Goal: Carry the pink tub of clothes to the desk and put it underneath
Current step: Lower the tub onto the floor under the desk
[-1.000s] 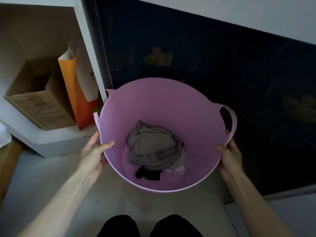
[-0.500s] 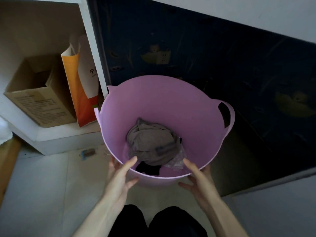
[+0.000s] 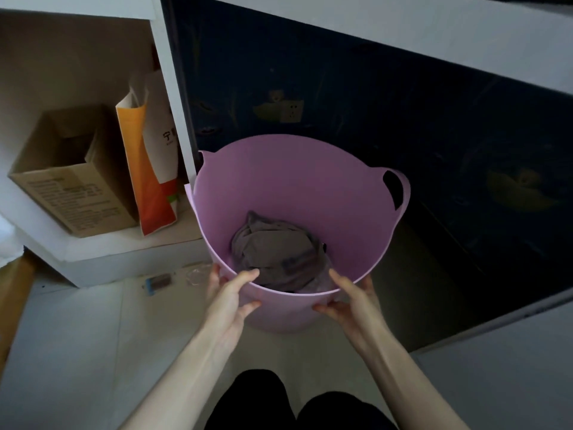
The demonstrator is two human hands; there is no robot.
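Both hands on the pink tub's near rim

The left hand (image 3: 228,297) and right hand (image 3: 352,301) pinch the pink tub (image 3: 350,218), clothes (image 3: 276,252) inside, on the floor (image 3: 77,336) beside the shelf (image 3: 124,246).

An open brown cardboard box (image 3: 71,178) with printed text on its side is sitting in a white shelf compartment (image 3: 124,246) at nine o'clock. An orange-and-white paper bag (image 3: 152,169) is leaning just beside it, against the white upright panel (image 3: 173,88). A white wall socket (image 3: 291,110) is showing at twelve o'clock. A small blue-and-brown item (image 3: 158,282), too blurred to identify, is lying on the pale floor (image 3: 77,352) at eight o'clock.
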